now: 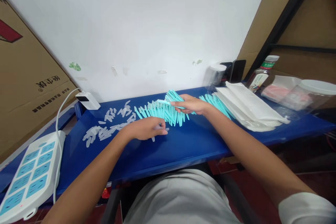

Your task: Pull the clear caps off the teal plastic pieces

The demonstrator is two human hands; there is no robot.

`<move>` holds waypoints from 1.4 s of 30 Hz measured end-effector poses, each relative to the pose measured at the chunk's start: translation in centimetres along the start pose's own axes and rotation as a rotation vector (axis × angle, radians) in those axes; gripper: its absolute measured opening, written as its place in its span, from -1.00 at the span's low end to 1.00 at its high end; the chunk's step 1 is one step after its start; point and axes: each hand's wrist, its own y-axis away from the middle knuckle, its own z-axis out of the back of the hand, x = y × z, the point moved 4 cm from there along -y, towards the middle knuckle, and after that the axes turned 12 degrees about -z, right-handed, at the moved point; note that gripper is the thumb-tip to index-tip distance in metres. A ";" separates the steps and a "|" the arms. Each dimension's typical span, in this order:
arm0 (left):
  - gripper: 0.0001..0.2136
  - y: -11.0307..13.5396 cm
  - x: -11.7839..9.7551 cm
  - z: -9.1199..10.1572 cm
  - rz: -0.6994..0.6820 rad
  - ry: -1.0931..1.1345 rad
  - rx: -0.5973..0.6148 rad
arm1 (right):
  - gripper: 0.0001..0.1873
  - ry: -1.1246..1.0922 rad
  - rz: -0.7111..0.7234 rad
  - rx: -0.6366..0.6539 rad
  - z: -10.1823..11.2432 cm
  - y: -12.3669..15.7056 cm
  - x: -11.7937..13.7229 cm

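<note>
Slim teal sticks (147, 112), tapered and shaped like eyebrow razors, lie in an overlapping row across the blue table (181, 150). My right hand (190, 104) is closed around a bundle of the same teal sticks (173, 96), held just above the row. In front of the row, my left hand (151, 128) is curled with thumb and fingers together. Small clear plastic pieces (156, 127) stick out of its grip; how many is hidden. Left of it, many loose clear plastic pieces (105, 131) are scattered over the table.
White plastic bags (249, 105) lie on the right beside more teal sticks (214, 103). Behind them stand a clear jar (216, 75), a bottle (262, 73) and a large lidded tub (307, 94). A white device (88, 100) and a power strip (31, 171) are at the left.
</note>
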 end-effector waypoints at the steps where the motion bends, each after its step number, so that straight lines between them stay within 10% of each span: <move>1: -0.72 0.1 -0.2 0.7 -0.007 0.026 -0.017 | -0.51 0.014 0.000 0.017 0.0 0.1 0.0; 12: -0.58 1.3 1.5 6.0 0.054 -0.097 -0.339 | -0.43 0.170 -0.038 0.200 -0.6 0.5 -0.1; 31: -0.57 0.4 1.9 4.5 0.024 -0.081 -0.190 | -0.28 0.222 0.046 0.129 -0.4 0.3 -0.2; 42: -0.56 0.4 1.9 3.9 0.024 -0.003 -0.105 | -0.52 0.161 -0.010 -0.010 -0.6 0.4 0.4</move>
